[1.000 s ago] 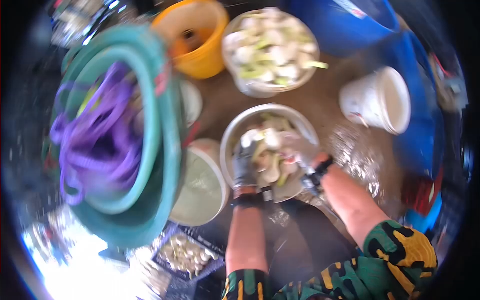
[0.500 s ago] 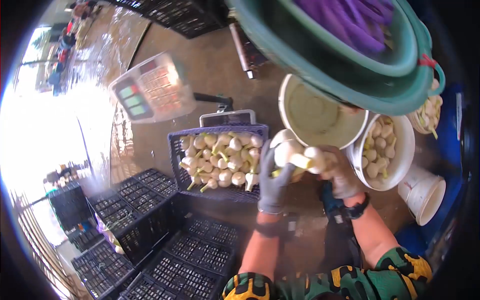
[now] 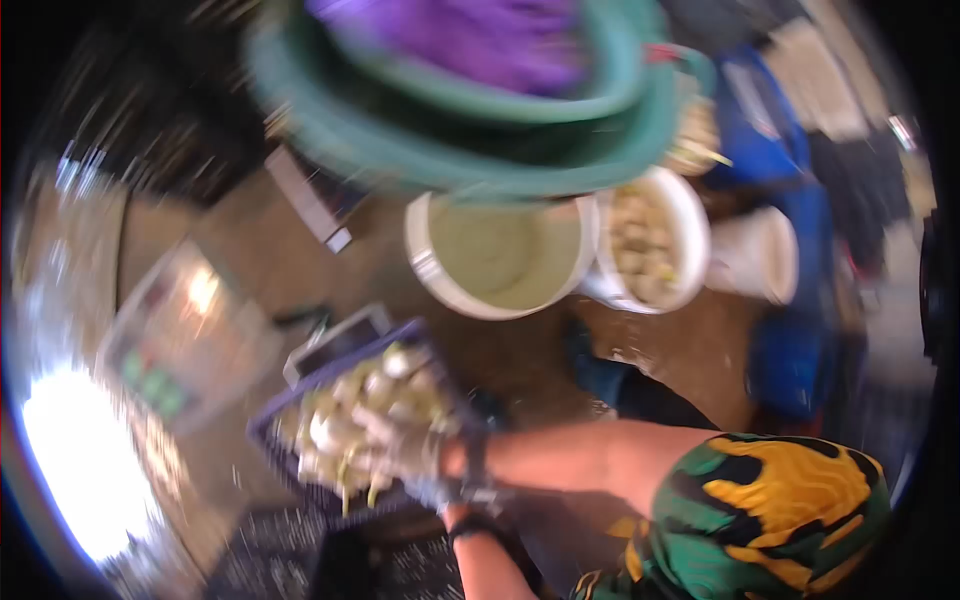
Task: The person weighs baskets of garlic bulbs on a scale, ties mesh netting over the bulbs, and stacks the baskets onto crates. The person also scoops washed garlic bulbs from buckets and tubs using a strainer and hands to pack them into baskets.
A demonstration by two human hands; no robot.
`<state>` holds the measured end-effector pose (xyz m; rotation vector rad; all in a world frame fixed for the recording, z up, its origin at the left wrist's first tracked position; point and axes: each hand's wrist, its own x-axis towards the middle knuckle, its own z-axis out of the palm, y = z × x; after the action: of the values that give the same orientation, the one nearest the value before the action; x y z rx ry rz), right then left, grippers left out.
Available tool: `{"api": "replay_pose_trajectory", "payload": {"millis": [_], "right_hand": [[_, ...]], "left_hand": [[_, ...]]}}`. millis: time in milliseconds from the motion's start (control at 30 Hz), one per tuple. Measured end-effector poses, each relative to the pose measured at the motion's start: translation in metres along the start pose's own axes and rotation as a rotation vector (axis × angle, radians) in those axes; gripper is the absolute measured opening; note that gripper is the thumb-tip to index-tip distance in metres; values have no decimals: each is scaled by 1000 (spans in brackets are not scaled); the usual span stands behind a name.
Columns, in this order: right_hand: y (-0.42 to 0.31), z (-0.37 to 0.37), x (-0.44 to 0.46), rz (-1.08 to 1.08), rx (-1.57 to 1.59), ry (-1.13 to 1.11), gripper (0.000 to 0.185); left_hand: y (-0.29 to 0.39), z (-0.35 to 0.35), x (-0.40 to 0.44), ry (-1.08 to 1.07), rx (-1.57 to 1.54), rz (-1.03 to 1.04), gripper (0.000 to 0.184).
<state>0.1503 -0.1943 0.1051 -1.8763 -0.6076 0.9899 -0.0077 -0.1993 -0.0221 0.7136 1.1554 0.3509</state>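
A purple crate [image 3: 262, 428] full of white bulbs [image 3: 345, 415] with green stems stands at the lower left of the view. Over its right part reaches my right hand [image 3: 405, 445], gloved and blurred, its fingers on or just above the bulbs. Close below it is my left hand [image 3: 435, 492], in a grey glove, at the crate's near edge; its fingers are smeared and partly hidden. Whether either hand grips a bulb cannot be made out.
Green basins [image 3: 430, 165] with purple material stand at the top. Below them are a bucket of cloudy water [image 3: 490, 255], a white bucket of bulbs [image 3: 700, 235] and a tipped white bucket [image 3: 740, 255]. A scale [image 3: 195, 335] stands left, black crates [image 3: 400, 555] at the bottom.
Both hands have moved from beside the water bucket, where they held several bulbs, to the purple crate. The view has turned, and the basins and crate sit further left in it.
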Motion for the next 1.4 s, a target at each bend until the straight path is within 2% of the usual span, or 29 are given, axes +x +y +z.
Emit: {"api": "replay_pose_trajectory", "payload": {"millis": [33, 100, 133, 167, 200, 233, 267, 300, 333, 367, 400, 433, 500, 533, 567, 600, 667, 767, 833, 900, 933, 967, 1000, 1033, 1100, 1133, 1233, 1300, 1400], "right_hand": [[19, 13, -5, -11, 350, 79, 63], [52, 2, -28, -157, -11, 275, 58], [35, -63, -37, 70, 462, 164, 47], [43, -88, -56, 52, 587, 378, 40], [50, -138, -70, 125, 349, 293, 34], [53, -174, -94, 54, 168, 528, 33], [68, -204, -106, 6, 69, 702, 29], [96, -228, -124, 41, 26, 844, 27], [113, -261, -142, 208, 175, 905, 25], [140, -295, -158, 347, 158, 936, 28], [187, -314, -169, 332, 162, 1171, 38], [199, -345, -190, 501, 219, 1120, 49], [282, -377, -200, 503, -124, 1141, 59], [288, -394, -206, 748, 26, 1254, 62], [297, -406, -210, 1000, 181, 1345, 65], [313, -408, -214, 1002, 201, 1345, 65], [347, -421, -221, 862, 597, 1201, 72], [434, -403, -189, 1002, 356, 1224, 79], [445, -410, -176, 1067, 349, 1189, 65], [464, -408, -174, 876, 751, 1087, 77], [421, -422, -186, 710, 841, 1077, 65], [412, -424, -185, 710, 850, 1063, 65], [405, -424, -183, 554, 1224, 1165, 58], [405, -426, -181, 369, 1592, 1245, 50], [428, -419, -173, 452, 1646, 1246, 46], [442, -411, -172, 501, 1620, 1159, 46], [406, -424, -178, 696, 1591, 1147, 50], [388, -438, -181, 761, 1653, 1099, 59], [393, -441, -178, 852, 1610, 1040, 64]], "left_hand": [[20, 6, -14, 213, 702, -2, 39], [21, 6, -51, 346, 1740, 557, 37], [12, 7, -41, 223, 1576, 509, 40], [9, 13, -40, 116, 1416, 459, 43], [4, 35, -37, -102, 967, 213, 37], [34, 125, -89, -288, 1177, 383, 27], [52, 194, -127, -460, 1056, 190, 18], [41, 214, -121, -488, 681, -242, 34], [15, 226, -107, -891, 1179, 376, 33], [6, 266, -114, -953, 1016, 106, 32], [-17, 300, -116, -1106, 933, 200, 28], [-42, 332, -114, -1141, 894, 159, 29], [-83, 398, -105, -1232, 877, 25, 41], [-92, 430, -108, -1086, 954, -292, 59], [-116, 457, -99, -967, 979, -324, 66], [-167, 459, -51, -995, 1089, -63, 71], [-185, 497, -32, -902, 1096, -76, 75], [-228, 520, 8, -817, 1215, -11, 78], [-260, 518, 44, -703, 1322, 87, 78], [-268, 508, 65, -956, 1504, 380, 76], [-260, 512, 61, -941, 1517, 376, 76], [-248, 518, 54, -1165, 1810, 538, 81], [-241, 527, 49, -1395, 2092, 707, 89], [-248, 540, 46, -1385, 2094, 710, 89], [-269, 562, 39, -1363, 2224, 820, 82], [-276, 563, 35, -1341, 2210, 817, 82], [-289, 551, 17, -1184, 1554, 165, 60], [-285, 542, 16, -1122, 1456, 232, 64], [-291, 542, 32, -1239, 1551, 16, 63]]}}
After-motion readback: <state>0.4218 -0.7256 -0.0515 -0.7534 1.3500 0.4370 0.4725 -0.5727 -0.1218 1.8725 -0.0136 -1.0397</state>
